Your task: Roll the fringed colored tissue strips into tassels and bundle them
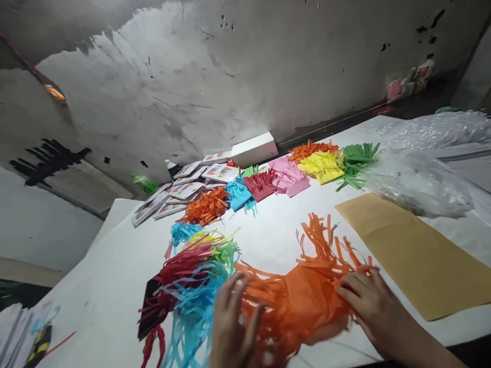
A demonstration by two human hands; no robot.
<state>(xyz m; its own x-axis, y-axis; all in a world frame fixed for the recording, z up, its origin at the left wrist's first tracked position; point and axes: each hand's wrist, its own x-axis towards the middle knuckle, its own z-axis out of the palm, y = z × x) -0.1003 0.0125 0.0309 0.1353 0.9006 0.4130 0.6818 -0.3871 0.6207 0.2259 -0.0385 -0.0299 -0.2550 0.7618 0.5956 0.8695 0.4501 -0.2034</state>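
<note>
Head view: both hands lie flat, fingers spread, on the orange fringed tissue paper (303,296) on the white desk (268,230). Left hand (233,327) presses its left edge; right hand (364,301) presses its right edge. Left of the orange paper, touching it: a red, blue and green fringe pile (187,286). Right of it: a brown paper sheet (418,255).

A single head-worn view looks forward and steeply down across a white table (115,255), close above its near edge. The frame is tilted, so the grey wall (230,76) beyond slants across the top. The nearest part at the bottom edge seems blurred, probably from motion.
</note>
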